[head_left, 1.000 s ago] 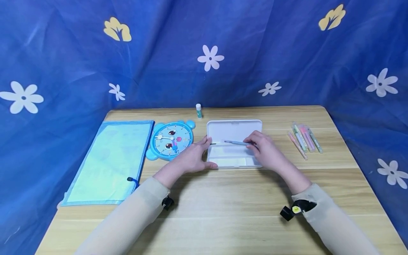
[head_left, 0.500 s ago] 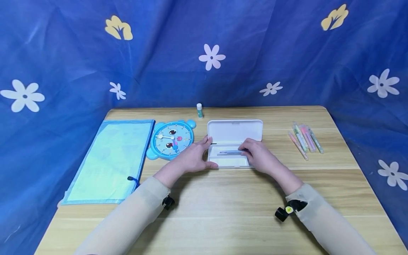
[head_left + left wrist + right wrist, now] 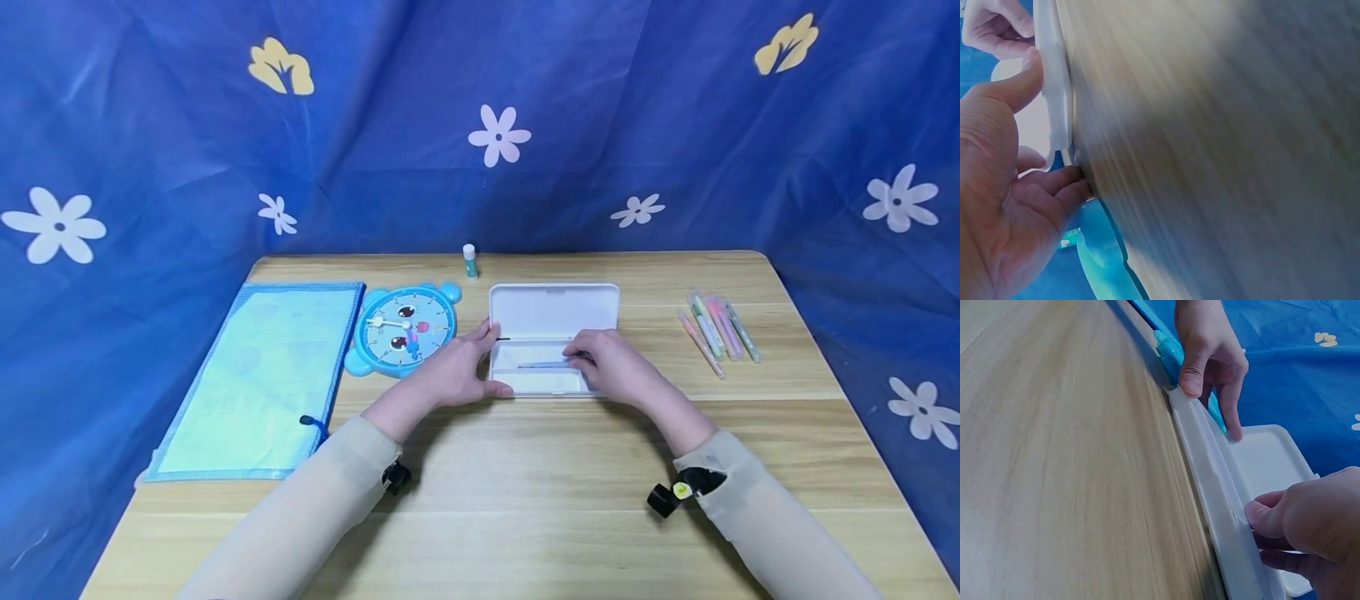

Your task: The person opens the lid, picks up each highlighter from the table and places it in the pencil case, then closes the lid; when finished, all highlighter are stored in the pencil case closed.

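A white pencil case [image 3: 534, 382] lies with its lid [image 3: 553, 310] raised at the back. My left hand [image 3: 465, 367] grips its left end, thumb at the front corner and fingers by the hinge; the left wrist view shows the thumb [image 3: 1025, 81] on the case's rim. Inside the tray, my right hand [image 3: 611, 364] pinches a slim pale-blue pen [image 3: 542, 364] by its right end. The pen lies lengthwise, low in the wider rear compartment. In the right wrist view the right hand [image 3: 1316, 519] hides the pen.
A blue bear-faced toy clock [image 3: 386, 337] lies left of the case, beside a blue mesh zip folder [image 3: 247, 383]. A glue stick [image 3: 470, 262] stands behind. Several pastel highlighters and pens [image 3: 720, 327] lie to the right on the wooden table [image 3: 510, 500].
My right hand has moved left and down into the case, lowering the pen from above the hinge line into the rear compartment. My left hand has stayed on the case's left end.
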Available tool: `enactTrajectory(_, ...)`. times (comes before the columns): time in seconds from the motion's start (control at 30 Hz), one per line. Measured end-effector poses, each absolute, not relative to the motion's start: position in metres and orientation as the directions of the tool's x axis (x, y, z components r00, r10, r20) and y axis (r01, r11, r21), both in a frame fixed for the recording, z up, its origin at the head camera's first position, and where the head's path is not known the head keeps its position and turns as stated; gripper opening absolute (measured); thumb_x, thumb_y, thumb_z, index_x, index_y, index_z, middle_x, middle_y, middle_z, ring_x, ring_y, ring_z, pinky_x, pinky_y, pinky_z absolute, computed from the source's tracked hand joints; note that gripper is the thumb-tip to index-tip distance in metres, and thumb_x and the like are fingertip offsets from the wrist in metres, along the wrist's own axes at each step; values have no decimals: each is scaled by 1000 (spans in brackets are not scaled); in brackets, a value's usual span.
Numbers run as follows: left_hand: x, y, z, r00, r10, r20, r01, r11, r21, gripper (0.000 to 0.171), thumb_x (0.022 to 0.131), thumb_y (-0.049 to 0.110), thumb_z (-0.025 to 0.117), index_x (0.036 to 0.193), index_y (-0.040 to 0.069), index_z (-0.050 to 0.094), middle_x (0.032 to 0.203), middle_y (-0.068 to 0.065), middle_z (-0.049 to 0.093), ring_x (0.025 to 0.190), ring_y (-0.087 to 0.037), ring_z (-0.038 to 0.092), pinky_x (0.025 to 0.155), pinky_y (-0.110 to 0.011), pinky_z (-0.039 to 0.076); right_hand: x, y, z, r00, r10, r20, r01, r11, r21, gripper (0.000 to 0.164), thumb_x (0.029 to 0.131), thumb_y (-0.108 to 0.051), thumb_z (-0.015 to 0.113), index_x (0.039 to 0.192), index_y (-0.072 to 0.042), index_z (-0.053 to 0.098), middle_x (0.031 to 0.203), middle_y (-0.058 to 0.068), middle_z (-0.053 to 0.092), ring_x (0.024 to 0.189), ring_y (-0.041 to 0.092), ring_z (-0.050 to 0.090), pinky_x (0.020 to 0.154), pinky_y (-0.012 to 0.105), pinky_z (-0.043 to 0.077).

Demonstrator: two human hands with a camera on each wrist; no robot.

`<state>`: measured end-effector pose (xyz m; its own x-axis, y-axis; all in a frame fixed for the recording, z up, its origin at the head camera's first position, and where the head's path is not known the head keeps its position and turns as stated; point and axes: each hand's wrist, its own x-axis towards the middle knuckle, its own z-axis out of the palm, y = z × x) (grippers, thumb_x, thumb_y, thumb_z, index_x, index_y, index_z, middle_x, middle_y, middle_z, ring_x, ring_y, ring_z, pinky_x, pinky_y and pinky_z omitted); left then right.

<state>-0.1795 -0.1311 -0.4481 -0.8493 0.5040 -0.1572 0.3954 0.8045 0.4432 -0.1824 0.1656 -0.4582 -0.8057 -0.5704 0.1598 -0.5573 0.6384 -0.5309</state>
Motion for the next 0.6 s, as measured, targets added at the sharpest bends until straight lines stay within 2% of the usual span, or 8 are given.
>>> enactTrajectory(0.33, -177, -131, -447, -854, 493, -166, 397, 824, 404, 114, 85, 63, 82, 168, 7, 26, 170, -19, 24, 144, -44, 45, 117, -50, 42, -179, 175, -447, -844, -517, 142, -494, 645, -583, 17, 98, -3, 75, 114, 2, 78, 108, 11, 76, 100, 28, 73, 89, 45, 60)
enactTrajectory(0.6, -177, -130, -446, -855, 487, -178, 391, 831, 395, 114, 86, 64, 81, 168, 9, 25, 171, -18, 23, 144, -44, 45, 117, -50, 42, -172, 199, -428, -876, -443, 191, -464, 663, -588, 16, 98, -2, 74, 113, 0, 79, 109, 11, 77, 100, 29, 72, 89, 51, 58)
